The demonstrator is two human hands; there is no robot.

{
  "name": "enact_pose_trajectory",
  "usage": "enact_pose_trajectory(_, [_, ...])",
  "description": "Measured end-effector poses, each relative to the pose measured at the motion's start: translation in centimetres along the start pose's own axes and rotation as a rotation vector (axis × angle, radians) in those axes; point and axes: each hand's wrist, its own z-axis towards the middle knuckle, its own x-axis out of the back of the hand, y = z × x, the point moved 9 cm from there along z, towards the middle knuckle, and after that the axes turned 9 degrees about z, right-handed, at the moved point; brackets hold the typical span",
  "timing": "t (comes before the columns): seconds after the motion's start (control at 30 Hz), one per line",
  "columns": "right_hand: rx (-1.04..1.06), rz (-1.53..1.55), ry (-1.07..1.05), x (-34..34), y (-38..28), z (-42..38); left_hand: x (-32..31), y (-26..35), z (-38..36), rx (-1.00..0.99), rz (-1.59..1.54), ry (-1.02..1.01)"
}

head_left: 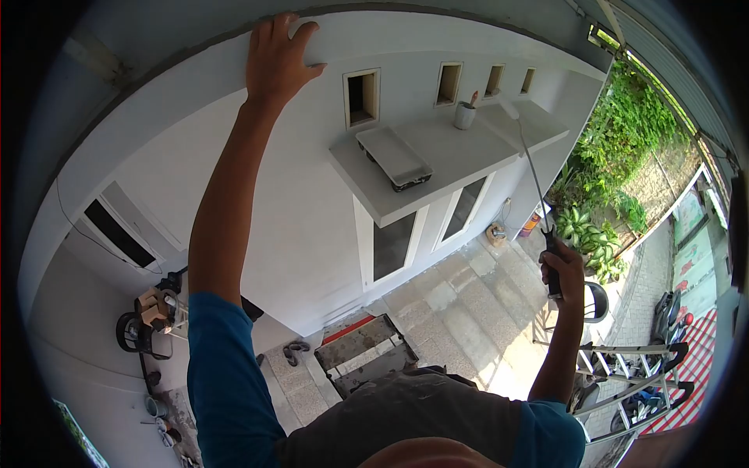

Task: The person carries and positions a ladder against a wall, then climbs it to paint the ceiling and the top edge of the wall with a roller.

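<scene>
Raised at the upper left, my left hand has its fingers spread against the white wall edge near the ceiling. My right hand, at the right, is wrapped round the black handle of a paint roller. The roller's long thin rod reaches up to a white roller head beside the grey ledge. A paint tray lies on that ledge. Farther back on it stands a small white pot with a brush upright inside.
Small square openings line the wall above the ledge. Far below are a tiled floor, a work platform, and sandals. A ladder stands at lower right, plants beyond the wall. A cable hangs at left.
</scene>
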Motion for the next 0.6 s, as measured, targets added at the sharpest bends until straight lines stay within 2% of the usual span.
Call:
enact_pose_trajectory(0.2, [0.166, -0.226, 0.032, 3.2, -8.8, 4.4, 0.3, 0.0, 0.1, -0.006, -0.008, 0.015])
enact_pose_trajectory(0.23, [0.211, -0.201, 0.116, 2.2, -11.2, 4.3, 0.3, 0.0, 0.2, -0.001, -0.018, 0.012])
enact_pose_trajectory(0.3, [0.281, -0.187, 0.061, 1.5, -14.6, 6.5, 0.3, -0.2, 0.2, -0.004, -0.028, 0.022])
enact_pose_trajectory(0.43, [0.42, -0.241, -0.104, -4.7, -21.0, 10.3, 0.4, -0.2, 0.3, -0.01, -0.059, 0.013])
enact_pose_trajectory(0.6, [0.368, -0.168, -0.285, -15.6, -24.7, 14.7, 1.1, -0.1, 0.3, -0.008, -0.096, 0.029])
